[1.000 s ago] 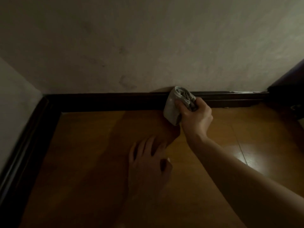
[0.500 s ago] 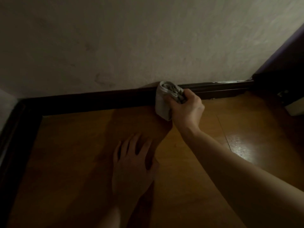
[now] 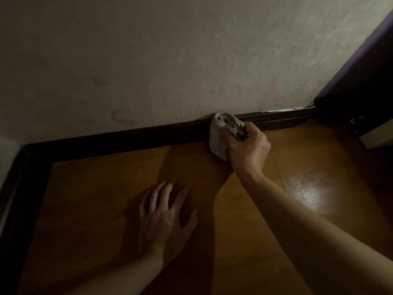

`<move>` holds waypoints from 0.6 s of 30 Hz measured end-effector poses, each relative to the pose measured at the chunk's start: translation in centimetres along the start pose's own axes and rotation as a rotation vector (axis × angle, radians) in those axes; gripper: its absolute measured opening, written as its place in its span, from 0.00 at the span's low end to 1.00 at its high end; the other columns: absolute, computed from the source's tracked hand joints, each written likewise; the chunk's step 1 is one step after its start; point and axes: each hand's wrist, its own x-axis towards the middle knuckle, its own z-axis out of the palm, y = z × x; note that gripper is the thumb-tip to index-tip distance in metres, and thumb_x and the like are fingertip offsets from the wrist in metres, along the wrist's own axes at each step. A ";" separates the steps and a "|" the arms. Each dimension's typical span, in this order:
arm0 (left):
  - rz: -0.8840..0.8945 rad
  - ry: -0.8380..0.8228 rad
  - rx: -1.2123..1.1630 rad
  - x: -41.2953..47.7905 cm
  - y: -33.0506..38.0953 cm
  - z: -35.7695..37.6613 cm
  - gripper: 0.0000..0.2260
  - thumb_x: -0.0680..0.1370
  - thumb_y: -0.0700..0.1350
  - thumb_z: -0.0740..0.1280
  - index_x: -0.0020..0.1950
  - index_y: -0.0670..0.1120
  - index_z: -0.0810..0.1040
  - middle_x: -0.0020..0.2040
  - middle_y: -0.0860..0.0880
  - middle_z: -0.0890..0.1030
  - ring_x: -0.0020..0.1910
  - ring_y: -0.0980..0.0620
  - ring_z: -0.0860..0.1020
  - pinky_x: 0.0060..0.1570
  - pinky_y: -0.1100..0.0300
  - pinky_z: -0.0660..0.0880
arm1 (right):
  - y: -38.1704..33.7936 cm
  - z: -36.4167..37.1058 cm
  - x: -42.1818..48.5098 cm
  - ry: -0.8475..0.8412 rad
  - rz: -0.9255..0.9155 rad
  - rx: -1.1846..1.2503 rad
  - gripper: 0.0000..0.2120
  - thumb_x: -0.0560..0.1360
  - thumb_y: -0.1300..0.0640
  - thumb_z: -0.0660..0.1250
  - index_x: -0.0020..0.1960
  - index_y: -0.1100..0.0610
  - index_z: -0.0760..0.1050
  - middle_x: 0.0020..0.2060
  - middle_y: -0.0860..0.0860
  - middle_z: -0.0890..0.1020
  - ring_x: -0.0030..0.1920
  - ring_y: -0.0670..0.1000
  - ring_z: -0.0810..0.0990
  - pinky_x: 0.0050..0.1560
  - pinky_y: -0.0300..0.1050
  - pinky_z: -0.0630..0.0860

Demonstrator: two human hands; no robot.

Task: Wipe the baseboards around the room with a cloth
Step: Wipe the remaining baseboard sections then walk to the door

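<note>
- The right hand (image 3: 247, 145) grips a folded grey cloth (image 3: 223, 135), its fingers curled round the bunched top, and holds the cloth pressed flat against the dark baseboard (image 3: 127, 139) at the foot of the back wall (image 3: 170, 60).
- The cloth covers the baseboard from its top edge down to the floor (image 3: 95, 199); its lower corner touches the wooden boards.
- The spot lies in the right half of that baseboard run, nearer the dark door frame (image 3: 361, 71) at the right end than the room corner at the left.
- The left hand (image 3: 165, 218) rests palm down on the floor, fingers straight and spread, holding nothing, well apart from the baseboard and to the left of the right forearm.
- A second baseboard (image 3: 12, 199) runs along the left wall and meets the first in the corner.
- A bright patch of reflected light (image 3: 306, 192) lies on the floor just right of the right forearm.
</note>
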 end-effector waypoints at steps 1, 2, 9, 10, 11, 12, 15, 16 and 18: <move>-0.009 -0.010 0.004 0.0 0.1 0.0 0.25 0.76 0.67 0.58 0.72 0.62 0.71 0.74 0.52 0.70 0.74 0.48 0.66 0.69 0.43 0.58 | 0.2 -0.7 0.5 0.019 0.006 -0.013 0.09 0.72 0.45 0.75 0.44 0.48 0.78 0.41 0.44 0.82 0.43 0.46 0.80 0.36 0.39 0.74; -0.018 -0.017 0.009 0.0 0.1 0.0 0.25 0.77 0.68 0.57 0.72 0.61 0.73 0.75 0.53 0.70 0.75 0.48 0.66 0.69 0.43 0.59 | 0.4 -1.5 0.9 0.042 0.013 -0.024 0.09 0.72 0.45 0.75 0.45 0.47 0.78 0.41 0.44 0.82 0.43 0.46 0.80 0.36 0.36 0.72; -0.014 -0.031 0.031 0.2 0.1 0.3 0.29 0.75 0.67 0.56 0.75 0.61 0.70 0.77 0.52 0.68 0.75 0.47 0.66 0.68 0.40 0.64 | 2.0 -4.3 2.8 0.228 0.125 0.033 0.06 0.71 0.47 0.73 0.46 0.45 0.79 0.42 0.47 0.83 0.45 0.50 0.82 0.50 0.56 0.81; -0.014 -0.031 0.038 0.1 0.1 0.3 0.29 0.75 0.67 0.56 0.75 0.61 0.69 0.77 0.52 0.68 0.75 0.47 0.65 0.68 0.39 0.65 | 2.0 -4.6 2.9 0.243 0.145 0.049 0.06 0.71 0.47 0.73 0.46 0.46 0.78 0.41 0.46 0.83 0.45 0.49 0.82 0.50 0.55 0.81; -0.016 -0.033 0.041 0.2 0.1 0.3 0.29 0.75 0.67 0.56 0.75 0.62 0.69 0.77 0.52 0.68 0.75 0.46 0.65 0.68 0.39 0.65 | 1.9 -4.8 3.0 0.252 0.165 0.068 0.06 0.72 0.48 0.73 0.46 0.46 0.78 0.40 0.44 0.82 0.44 0.47 0.81 0.50 0.53 0.82; -0.019 -0.035 0.041 0.2 0.1 0.2 0.29 0.75 0.67 0.56 0.75 0.62 0.70 0.76 0.51 0.68 0.74 0.46 0.65 0.67 0.39 0.66 | 2.0 -4.9 3.0 0.257 0.187 0.084 0.06 0.72 0.49 0.74 0.45 0.47 0.78 0.39 0.42 0.80 0.43 0.46 0.80 0.50 0.51 0.81; -0.023 -0.032 0.036 0.1 0.2 0.0 0.29 0.74 0.66 0.57 0.74 0.61 0.70 0.76 0.51 0.69 0.74 0.46 0.66 0.67 0.39 0.66 | 2.1 -4.3 2.7 0.281 0.235 0.110 0.08 0.72 0.50 0.74 0.43 0.50 0.76 0.36 0.42 0.78 0.40 0.45 0.79 0.48 0.47 0.80; -0.021 -0.028 0.034 0.1 0.3 0.1 0.29 0.75 0.67 0.57 0.74 0.61 0.70 0.76 0.51 0.69 0.74 0.46 0.66 0.67 0.40 0.66 | 2.3 -3.8 2.5 0.294 0.255 0.142 0.09 0.72 0.50 0.74 0.42 0.51 0.75 0.37 0.44 0.79 0.40 0.46 0.80 0.48 0.49 0.81; -0.022 -0.018 0.027 0.1 0.2 0.1 0.28 0.76 0.68 0.56 0.75 0.62 0.70 0.76 0.52 0.69 0.74 0.46 0.66 0.68 0.41 0.64 | 2.5 -2.5 1.8 0.313 0.304 0.217 0.09 0.72 0.51 0.75 0.41 0.52 0.75 0.39 0.48 0.82 0.42 0.49 0.82 0.46 0.51 0.82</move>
